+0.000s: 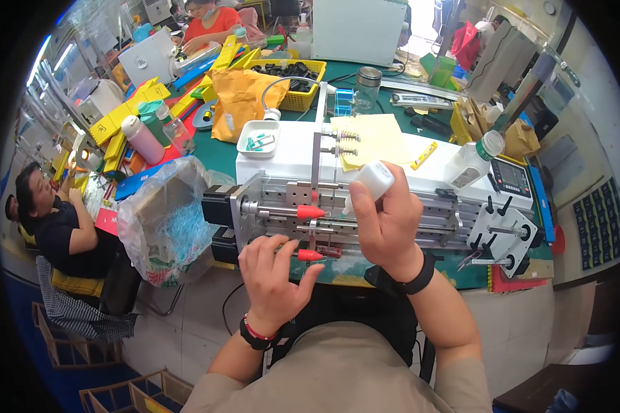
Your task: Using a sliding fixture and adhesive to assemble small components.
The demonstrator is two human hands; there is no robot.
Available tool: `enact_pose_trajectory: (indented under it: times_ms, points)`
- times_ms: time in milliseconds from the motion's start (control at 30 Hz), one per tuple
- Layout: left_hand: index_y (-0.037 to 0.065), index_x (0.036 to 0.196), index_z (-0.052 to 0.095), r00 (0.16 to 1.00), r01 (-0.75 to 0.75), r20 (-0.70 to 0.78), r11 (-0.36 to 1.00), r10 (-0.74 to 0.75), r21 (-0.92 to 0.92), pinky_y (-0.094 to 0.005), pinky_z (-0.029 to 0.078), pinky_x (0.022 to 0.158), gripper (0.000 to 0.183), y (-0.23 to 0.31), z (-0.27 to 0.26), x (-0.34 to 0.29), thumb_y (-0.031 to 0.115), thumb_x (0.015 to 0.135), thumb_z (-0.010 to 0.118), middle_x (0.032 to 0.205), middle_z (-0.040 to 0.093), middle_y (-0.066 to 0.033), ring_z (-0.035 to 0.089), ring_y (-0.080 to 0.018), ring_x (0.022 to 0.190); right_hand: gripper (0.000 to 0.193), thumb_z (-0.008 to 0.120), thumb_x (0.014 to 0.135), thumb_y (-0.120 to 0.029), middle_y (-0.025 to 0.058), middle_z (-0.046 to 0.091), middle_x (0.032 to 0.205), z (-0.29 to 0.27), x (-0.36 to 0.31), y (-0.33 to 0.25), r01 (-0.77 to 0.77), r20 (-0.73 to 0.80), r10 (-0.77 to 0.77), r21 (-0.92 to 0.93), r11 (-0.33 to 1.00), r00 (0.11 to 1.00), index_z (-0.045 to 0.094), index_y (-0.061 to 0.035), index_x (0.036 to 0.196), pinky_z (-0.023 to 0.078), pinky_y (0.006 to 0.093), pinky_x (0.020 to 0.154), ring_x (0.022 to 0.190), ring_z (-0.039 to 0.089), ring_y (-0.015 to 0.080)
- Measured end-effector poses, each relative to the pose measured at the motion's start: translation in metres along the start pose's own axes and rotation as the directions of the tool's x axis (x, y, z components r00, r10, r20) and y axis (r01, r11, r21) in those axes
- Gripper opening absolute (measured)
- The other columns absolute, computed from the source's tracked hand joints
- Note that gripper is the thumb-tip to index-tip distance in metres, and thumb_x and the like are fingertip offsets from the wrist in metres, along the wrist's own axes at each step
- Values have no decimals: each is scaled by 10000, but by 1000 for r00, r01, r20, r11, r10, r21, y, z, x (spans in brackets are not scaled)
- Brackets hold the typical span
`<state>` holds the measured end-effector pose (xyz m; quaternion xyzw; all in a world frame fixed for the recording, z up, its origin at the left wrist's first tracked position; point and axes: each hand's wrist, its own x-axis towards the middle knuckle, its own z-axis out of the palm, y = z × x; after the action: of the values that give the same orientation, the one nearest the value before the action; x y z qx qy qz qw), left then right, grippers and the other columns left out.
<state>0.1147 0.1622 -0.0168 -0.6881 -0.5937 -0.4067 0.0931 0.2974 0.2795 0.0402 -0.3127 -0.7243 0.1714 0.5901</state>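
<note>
My right hand (396,224) grips a small white squeeze bottle (375,180), tilted so that its narrow tip points down and left above the metal rails of a bench machine (420,184). My left hand (272,275) rests at the machine's near side, its fingers spread beside the lower spindle and the thumb held apart. That spindle ends in a red cone tip (310,255), close to my left fingers. A second red cone tip (311,212) sits on the upper spindle. Whether my left fingertips touch the spindle is hard to make out.
Black motors (218,205) stand at the machine's left end, a white end plate (501,234) at its right. Behind are a white tray (258,140), a yellow basket (313,100) and a control panel (511,177). A plastic-lined bin of blue strands (165,227) stands left; people sit nearby.
</note>
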Motion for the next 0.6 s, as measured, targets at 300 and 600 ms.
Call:
enact_pose_trajectory:
  times_ms: [300,600]
  points:
    - [107,1018,813,998,-34,54,988,43,-149,-472,403,1011,160,0,9,-3,115,864,857,1077,716,-41,625,-303,1087,318,730,1047,-142,155,741,797,8,-1,4,-1,-40,0,-10,1000,999,602,54,1261,569,365,587,634,752,262]
    - [102,999,750,1000,17,15,990,-15,-140,-462,420,951,167,-10,10,-39,77,856,833,1043,693,-37,628,-297,1041,266,738,1024,-118,117,702,754,-17,-45,-10,-76,78,75,9,997,994,633,46,1205,530,339,561,588,700,233]
